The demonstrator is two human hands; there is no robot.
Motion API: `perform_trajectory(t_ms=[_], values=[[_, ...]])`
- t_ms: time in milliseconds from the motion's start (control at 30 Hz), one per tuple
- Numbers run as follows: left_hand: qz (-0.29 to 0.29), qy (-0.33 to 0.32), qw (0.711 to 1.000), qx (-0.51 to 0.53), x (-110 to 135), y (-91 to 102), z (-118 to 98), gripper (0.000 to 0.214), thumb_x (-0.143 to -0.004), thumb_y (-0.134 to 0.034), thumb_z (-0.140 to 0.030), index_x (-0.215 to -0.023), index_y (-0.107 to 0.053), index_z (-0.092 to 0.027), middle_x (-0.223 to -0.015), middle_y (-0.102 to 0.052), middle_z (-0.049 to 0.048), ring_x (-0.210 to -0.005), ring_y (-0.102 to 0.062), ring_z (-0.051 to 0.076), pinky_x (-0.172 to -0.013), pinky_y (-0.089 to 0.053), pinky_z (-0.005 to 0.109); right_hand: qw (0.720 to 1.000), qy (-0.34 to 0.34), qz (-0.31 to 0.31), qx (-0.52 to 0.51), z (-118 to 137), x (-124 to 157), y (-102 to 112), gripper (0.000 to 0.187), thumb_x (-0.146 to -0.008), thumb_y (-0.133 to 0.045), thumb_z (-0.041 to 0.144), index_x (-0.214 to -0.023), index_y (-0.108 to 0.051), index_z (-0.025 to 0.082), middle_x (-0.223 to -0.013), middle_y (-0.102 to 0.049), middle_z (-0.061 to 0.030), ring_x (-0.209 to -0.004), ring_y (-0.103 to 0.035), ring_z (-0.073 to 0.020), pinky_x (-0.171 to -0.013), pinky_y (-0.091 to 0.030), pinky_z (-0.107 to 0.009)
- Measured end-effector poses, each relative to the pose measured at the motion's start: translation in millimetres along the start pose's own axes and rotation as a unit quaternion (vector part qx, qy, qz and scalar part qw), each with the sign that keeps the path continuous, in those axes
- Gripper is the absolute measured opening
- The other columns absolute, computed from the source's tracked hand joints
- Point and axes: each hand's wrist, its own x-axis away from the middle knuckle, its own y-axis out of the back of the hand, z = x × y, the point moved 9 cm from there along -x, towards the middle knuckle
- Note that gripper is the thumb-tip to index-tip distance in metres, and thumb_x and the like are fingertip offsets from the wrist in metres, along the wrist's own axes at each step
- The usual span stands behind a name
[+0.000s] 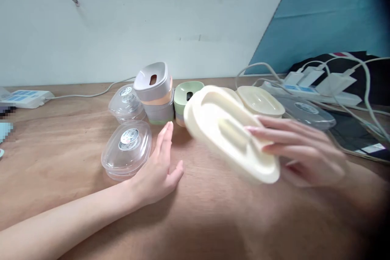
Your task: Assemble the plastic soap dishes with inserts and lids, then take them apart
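Observation:
Tilted above the table, a cream oval plastic tray point(210, 118) with a raised middle is gripped at its right end by my right hand point(304, 150), which is blurred. My left hand point(161, 166) rests on its edge on the wood, fingers stretched out and holding nothing. Just left of it sits a stack of clear plastic lids point(140, 146) with round labels. Beyond its fingertips stand stacked grey and orange containers point(155, 85) with a slot in the top one. A green slotted container point(185, 93) stands beside them, partly hidden by the tray.
Another cream tray point(262, 101) lies behind my right hand. More clear lids point(124, 99) stand at the back left, and a clear lid point(304, 109) lies at the right. Power strips point(27, 98) with white cables sit at both sides. A dark tablet-like device point(356, 130) lies at the right.

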Motion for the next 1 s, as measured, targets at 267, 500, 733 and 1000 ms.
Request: perform_trajectory(t_ms=[267, 500, 733, 1000], values=[[-0.044, -0.048, 0.995, 0.070, 4, 13.8, -5, 0.060, -0.079, -0.034, -0.010, -0.136, -0.015, -0.016, -0.148, -0.017, 0.0124, -0.138, -0.015, 0.024, -0.112, -0.020, 0.048, 0.980, -0.007, 0.152, -0.125, 21, -4, -61, 0.015, -0.083, -0.047, 0.012, -0.096, -0.047, 0.020, -0.124, -0.058, -0.0128, -0.128, -0.040, -0.0234, -0.088, -0.048, -0.042], [0.055, -0.104, 0.993, 0.000, 4, -5.6, -20, 0.058, -0.077, -0.040, -0.016, -0.132, -0.026, -0.009, -0.145, -0.025, 0.0191, -0.136, -0.022, 0.027, -0.110, -0.025, 0.047, 0.943, -0.101, 0.239, -0.208, 13, 5, -79, 0.035, -0.078, -0.042, 0.007, -0.112, -0.046, 0.018, -0.136, -0.046, -0.0139, -0.134, -0.029, -0.0229, -0.100, -0.040, -0.046], [0.119, -0.093, 0.977, -0.153, 2, -20.6, -20, 0.058, -0.080, -0.052, -0.029, -0.131, -0.035, -0.009, -0.144, -0.025, 0.0224, -0.135, -0.020, 0.033, -0.107, -0.026, 0.050, 0.942, -0.163, 0.221, -0.195, 3, 10, -83, 0.067, -0.081, -0.056, 0.038, -0.137, -0.025, 0.018, -0.147, -0.023, -0.0178, -0.132, -0.031, -0.0281, -0.100, -0.039, -0.046], [0.113, -0.046, 0.983, -0.134, 1, -17.6, -10, 0.056, -0.079, -0.057, -0.037, -0.127, -0.036, -0.016, -0.143, -0.024, 0.0228, -0.132, -0.024, 0.036, -0.101, -0.031, 0.055, 0.942, -0.173, 0.233, -0.169, 1, 15, -87, 0.072, -0.083, -0.054, 0.038, -0.142, -0.018, 0.019, -0.144, -0.032, -0.0175, -0.128, -0.038, -0.0285, -0.098, -0.041, -0.047]])
